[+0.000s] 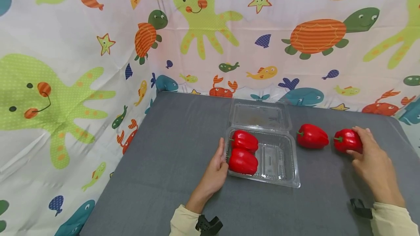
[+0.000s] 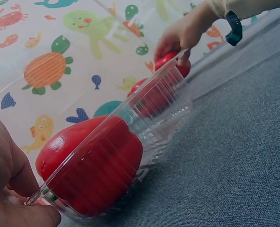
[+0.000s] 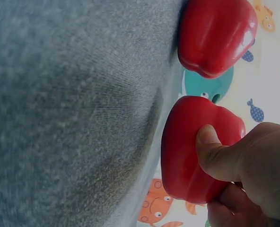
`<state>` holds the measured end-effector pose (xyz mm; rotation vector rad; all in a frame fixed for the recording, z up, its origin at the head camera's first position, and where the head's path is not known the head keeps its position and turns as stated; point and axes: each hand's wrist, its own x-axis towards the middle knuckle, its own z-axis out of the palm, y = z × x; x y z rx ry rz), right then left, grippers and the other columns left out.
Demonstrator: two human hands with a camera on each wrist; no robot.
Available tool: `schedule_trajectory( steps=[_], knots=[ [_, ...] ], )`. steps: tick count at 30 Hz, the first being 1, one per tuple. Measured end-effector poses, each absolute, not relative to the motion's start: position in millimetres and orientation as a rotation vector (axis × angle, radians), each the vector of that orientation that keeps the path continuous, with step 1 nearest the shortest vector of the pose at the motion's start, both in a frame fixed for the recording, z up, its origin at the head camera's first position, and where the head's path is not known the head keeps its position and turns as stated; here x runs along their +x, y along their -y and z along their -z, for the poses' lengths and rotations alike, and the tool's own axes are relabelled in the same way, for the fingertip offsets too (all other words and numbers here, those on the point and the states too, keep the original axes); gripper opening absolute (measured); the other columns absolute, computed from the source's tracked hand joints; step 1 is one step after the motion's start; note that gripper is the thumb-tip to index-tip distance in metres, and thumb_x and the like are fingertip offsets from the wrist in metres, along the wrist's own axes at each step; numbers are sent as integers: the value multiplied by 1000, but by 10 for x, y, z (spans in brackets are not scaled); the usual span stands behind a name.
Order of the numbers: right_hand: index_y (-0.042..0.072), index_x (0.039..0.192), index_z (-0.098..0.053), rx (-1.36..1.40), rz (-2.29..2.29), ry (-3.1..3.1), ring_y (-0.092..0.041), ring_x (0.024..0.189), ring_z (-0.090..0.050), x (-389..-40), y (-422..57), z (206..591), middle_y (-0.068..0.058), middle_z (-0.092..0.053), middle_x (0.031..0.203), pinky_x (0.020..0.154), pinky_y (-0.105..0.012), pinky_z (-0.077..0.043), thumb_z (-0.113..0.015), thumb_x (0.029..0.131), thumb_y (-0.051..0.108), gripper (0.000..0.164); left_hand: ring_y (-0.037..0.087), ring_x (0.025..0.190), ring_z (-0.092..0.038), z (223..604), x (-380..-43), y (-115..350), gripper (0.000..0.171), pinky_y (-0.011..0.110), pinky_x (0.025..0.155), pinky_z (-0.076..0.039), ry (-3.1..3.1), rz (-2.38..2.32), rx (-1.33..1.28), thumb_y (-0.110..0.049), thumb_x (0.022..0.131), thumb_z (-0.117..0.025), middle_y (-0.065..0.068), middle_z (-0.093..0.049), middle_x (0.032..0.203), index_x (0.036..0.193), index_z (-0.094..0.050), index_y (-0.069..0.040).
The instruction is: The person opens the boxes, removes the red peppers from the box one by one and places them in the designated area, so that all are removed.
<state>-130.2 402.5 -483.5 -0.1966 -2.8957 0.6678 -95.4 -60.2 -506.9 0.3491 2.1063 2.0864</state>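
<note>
A clear plastic clamshell container (image 1: 279, 181) lies with its lid (image 1: 259, 114) folded back. Two red bell peppers sit in its left half, a rear one (image 1: 244, 141) and a front one (image 1: 243, 161). My left hand (image 1: 213, 174) pinches the container's left rim between thumb and fingers, as the left wrist view shows. To the right of the container, my right hand (image 1: 377, 163) grips another red bell pepper (image 3: 192, 146), thumb on its side. A further red bell pepper (image 1: 312, 136) rests on the table between the container and that hand.
Grey cloth covers the table (image 1: 157, 156). A curtain (image 1: 223, 28) printed with sea animals hangs behind the table and along its left side. Dark bands with mounts are on both wrists, the left one (image 1: 209, 225) near the table's front.
</note>
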Motion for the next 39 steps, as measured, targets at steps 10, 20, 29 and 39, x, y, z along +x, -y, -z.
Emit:
schedule_trajectory(
  steps=[10, 20, 29, 39],
  knots=[
    [3, 166, -20, -200, -671, 2924, -50, 158, -6, -1334, -4047, 4865, -35, -14, 167, 106, -84, -23, -73, 87, -10, 96, 19, 163, -4, 5063, -956, 603, 77, 36, 129, -10, -2101, -2081, 342, 11, 103, -36, -1, -4, 178, 170, -3, -7],
    [2, 166, -22, -170, -671, 2917, -46, 159, -1, -1340, -4061, 4920, -25, -8, 172, 112, -81, -15, -73, 89, -9, 93, 19, 163, -4, 5041, -948, 596, 77, 32, 129, -10, -2081, -2106, 358, 13, 101, -35, 1, -4, 178, 169, -2, -3],
    [0, 167, -16, -132, -655, 2903, -46, 159, -2, -1343, -4049, 4944, -26, -4, 171, 119, -73, -11, -75, 89, -8, 98, 21, 163, -4, 5031, -953, 610, 77, 35, 129, -10, -2084, -2104, 360, 13, 102, -34, 2, -3, 178, 169, -2, -4],
    [4, 169, -5, -72, -690, 2977, -46, 159, 8, -1289, -4102, 4854, -22, 5, 173, 104, -84, -20, -79, 87, -2, 111, 19, 163, -5, 5054, -965, 602, 78, 35, 129, -11, -2101, -2086, 344, 12, 102, -37, -1, -4, 178, 170, -3, -6]
  ],
)
